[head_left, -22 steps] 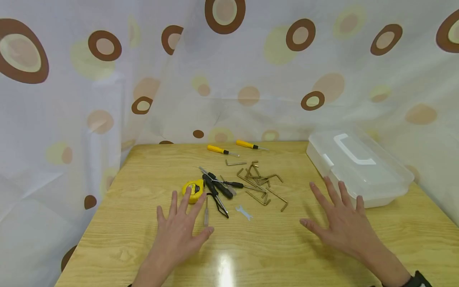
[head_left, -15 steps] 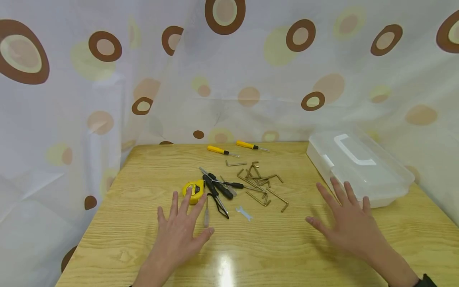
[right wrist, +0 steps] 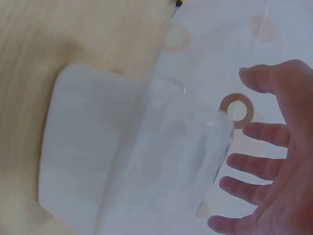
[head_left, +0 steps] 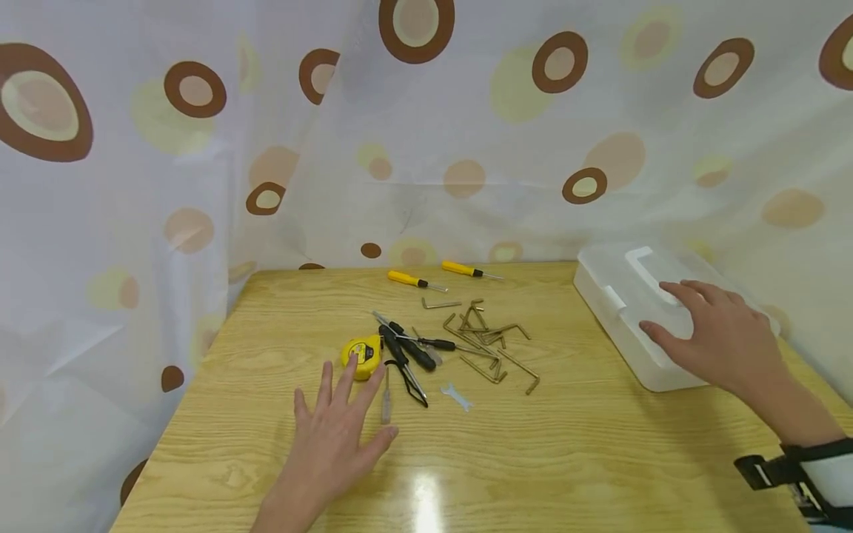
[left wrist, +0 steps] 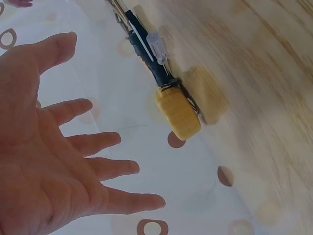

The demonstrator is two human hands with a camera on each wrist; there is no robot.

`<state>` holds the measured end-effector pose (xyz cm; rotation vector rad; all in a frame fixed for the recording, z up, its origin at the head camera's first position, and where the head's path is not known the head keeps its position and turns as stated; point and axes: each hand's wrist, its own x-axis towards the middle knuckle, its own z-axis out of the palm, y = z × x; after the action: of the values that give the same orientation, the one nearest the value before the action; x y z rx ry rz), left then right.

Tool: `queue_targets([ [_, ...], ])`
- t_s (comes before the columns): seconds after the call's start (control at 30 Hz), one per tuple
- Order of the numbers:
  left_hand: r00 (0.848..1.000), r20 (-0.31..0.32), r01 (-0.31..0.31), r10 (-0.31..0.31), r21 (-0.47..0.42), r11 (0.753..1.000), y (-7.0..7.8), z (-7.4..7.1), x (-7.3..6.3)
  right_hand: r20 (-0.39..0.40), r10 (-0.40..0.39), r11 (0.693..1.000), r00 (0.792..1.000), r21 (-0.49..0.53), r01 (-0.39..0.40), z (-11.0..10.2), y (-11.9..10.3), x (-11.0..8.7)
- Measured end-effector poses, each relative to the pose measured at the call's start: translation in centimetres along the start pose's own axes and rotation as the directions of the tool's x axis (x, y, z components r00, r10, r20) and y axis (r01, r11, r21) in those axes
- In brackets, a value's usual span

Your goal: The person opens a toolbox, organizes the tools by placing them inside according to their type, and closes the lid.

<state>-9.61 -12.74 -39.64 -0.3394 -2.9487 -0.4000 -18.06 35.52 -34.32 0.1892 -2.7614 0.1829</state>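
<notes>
Box [head_left: 616, 337] of translucent plastic is seated on the right side of the wooden table [head_left: 533, 459], its lid in place and a white handle [head_left: 641, 271] laid along the top. Over this lid the right hand [head_left: 723, 337] is held, its fingers parted and slightly bent, with the thumb set well away from them. In the head view the front corner of the lid is partly hidden by the hand; whether the lid is touched cannot be told. A black strap [head_left: 776, 468] is worn at the right wrist.

The left hand [head_left: 329, 444] is spread wide near the front of the table, all five fingers stretched apart. Just beyond its fingertips is placed the yellow tape measure [head_left: 366, 354], from which the fingers are seen to be apart in the left wrist view. Beside it are heaped black-handled screwdrivers [head_left: 416, 354], partly crossed. A clear-handled screwdriver [head_left: 386, 407] is laid near the left thumb, and a small wrench [head_left: 457, 397] to the right of that. Brass-coloured hex keys [head_left: 517, 363] are scattered in the middle, and two yellow-handled screwdrivers [head_left: 403, 278] are laid near the back edge, before a patterned cloth [head_left: 400, 126].
</notes>
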Motion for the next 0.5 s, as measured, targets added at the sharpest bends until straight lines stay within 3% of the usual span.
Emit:
queue_targets([
  [0.13, 1.000, 0.003, 0.008, -0.008, 0.006, 1.000, -0.2, 0.1, -0.3, 0.165, 0.002, 1.000, 0.986, -0.016, 0.001, 0.2, 1.4, 2.2],
  [0.27, 1.000, 0.017, 0.006, -0.006, 0.010, 1.000, -0.3, 0.1, -0.5, 0.300, 0.044, 0.998, 0.953, -0.049, -0.031, 0.2, 2.1, 2.9],
  [0.37, 1.000, 0.028, 0.011, -0.011, 0.002, 1.000, -0.4, 0.1, -0.5, 0.335, 0.049, 0.998, 0.941, -0.058, -0.031, 0.3, 2.1, 2.9],
  [0.5, 1.000, 0.017, 0.021, -0.020, -0.008, 1.000, -0.5, 0.1, -0.3, 0.297, 0.013, 0.998, 0.955, -0.059, 0.004, 0.5, 1.3, 2.9],
])
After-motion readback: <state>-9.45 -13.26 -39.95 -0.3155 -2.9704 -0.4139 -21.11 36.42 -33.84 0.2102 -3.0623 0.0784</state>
